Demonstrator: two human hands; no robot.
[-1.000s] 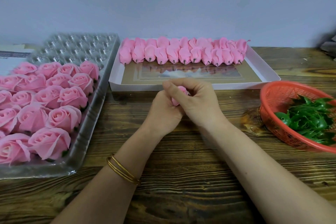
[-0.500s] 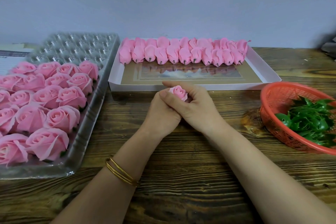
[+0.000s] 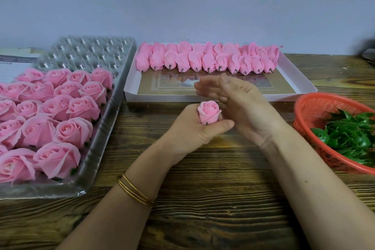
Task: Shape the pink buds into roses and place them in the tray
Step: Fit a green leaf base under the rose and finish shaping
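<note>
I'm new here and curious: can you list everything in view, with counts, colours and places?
Held rose: one, pink, above table centre.
Finished roses: many, pink, in tray.
Tray: one, clear, left.
Buds: two rows, pink, in box.
Box: one, white, centre back.
Basket: one, orange, right.
Leaf pieces: heap, green, in basket.
Paper: one, white, far left.
Table: one, brown wood, underneath.
Bangles: few, gold, left wrist.
Left hand: one, grips held rose.
Right hand: one, open, beside rose.
</note>
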